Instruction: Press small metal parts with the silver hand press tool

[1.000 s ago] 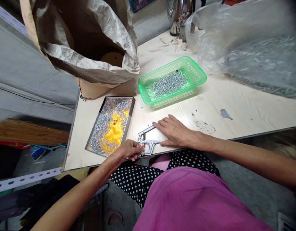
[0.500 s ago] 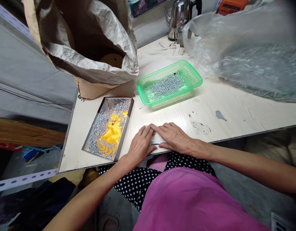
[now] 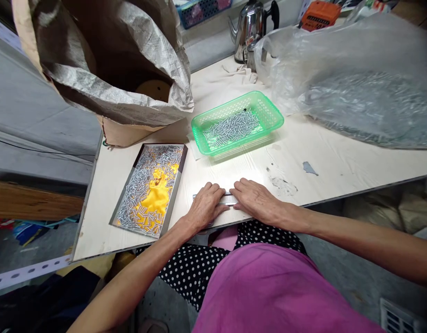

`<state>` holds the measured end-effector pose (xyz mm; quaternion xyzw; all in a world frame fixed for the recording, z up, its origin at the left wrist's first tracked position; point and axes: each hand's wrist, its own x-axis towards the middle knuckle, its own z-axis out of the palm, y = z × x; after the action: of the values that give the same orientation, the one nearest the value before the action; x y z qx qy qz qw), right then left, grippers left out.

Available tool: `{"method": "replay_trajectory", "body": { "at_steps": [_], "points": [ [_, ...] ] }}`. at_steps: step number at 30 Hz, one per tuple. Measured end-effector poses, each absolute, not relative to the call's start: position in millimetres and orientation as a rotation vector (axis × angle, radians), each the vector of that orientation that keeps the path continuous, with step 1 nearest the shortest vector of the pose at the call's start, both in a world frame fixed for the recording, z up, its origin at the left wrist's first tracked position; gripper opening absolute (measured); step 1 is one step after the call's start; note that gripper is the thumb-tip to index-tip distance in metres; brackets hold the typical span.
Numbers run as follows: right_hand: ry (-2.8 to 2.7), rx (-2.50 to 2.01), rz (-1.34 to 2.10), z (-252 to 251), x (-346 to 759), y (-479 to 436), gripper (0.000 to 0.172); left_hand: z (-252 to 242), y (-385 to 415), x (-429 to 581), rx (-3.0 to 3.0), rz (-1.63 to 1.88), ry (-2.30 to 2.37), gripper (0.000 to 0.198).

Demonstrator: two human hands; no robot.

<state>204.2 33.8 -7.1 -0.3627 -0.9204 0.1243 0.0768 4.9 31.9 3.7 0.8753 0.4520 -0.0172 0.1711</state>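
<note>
Both my hands press on a thin metal strip [image 3: 228, 199] lying on the table near its front edge. My left hand [image 3: 207, 206] has its fingers curled over the left part, and the strip's end pokes out past it. My right hand [image 3: 253, 196] grips the right part, which its fingers hide. A short silvery stretch shows between the hands. Left of them lies a shallow tray [image 3: 174, 187] holding many small metal pins and a yellow sheet [image 3: 156, 199]. Beyond the hands stands a green plastic basket [image 3: 240, 141] with more such pins in it.
A large open paper sack [image 3: 130, 118] stands at the back left. A clear plastic bag [image 3: 366, 97] lies at the right, with a steel kettle [image 3: 248, 32] and an orange box [image 3: 319, 16] behind. A grey scrap [image 3: 309, 168] rests on the tabletop [image 3: 355, 162].
My hands have moved apart from touching fingertips, so more of the strip shows between them and at the left. The whole view has shifted slightly.
</note>
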Motion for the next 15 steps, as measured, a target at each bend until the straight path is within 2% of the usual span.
{"method": "replay_trajectory", "body": {
  "at_steps": [5, 7, 9, 12, 13, 15],
  "points": [
    [-2.717, -1.003, 0.335, -27, 199, 45, 0.019, -2, 36, 5, 2.464, 0.008, 1.380, 0.021],
    [-2.713, -1.017, 0.326, -28, 200, 50, 0.016, -1, 36, 6, 2.475, -0.005, 1.417, 0.021],
    [-2.713, -1.027, 0.350, -23, 204, 55, 0.015, 0, 32, 7, 2.492, -0.001, 1.465, 0.027],
    [-2.729, -0.976, 0.457, -10, 214, 63, 0.043, -5, 16, 10, 2.514, 0.122, 1.551, 0.047],
    [-2.737, -0.958, 0.493, -7, 217, 65, 0.046, -8, 8, 12, 2.527, 0.186, 1.562, 0.048],
    [-2.737, -0.967, 0.522, -5, 219, 70, 0.039, -16, -9, 16, 2.547, 0.299, 1.547, 0.047]
  ]
}}
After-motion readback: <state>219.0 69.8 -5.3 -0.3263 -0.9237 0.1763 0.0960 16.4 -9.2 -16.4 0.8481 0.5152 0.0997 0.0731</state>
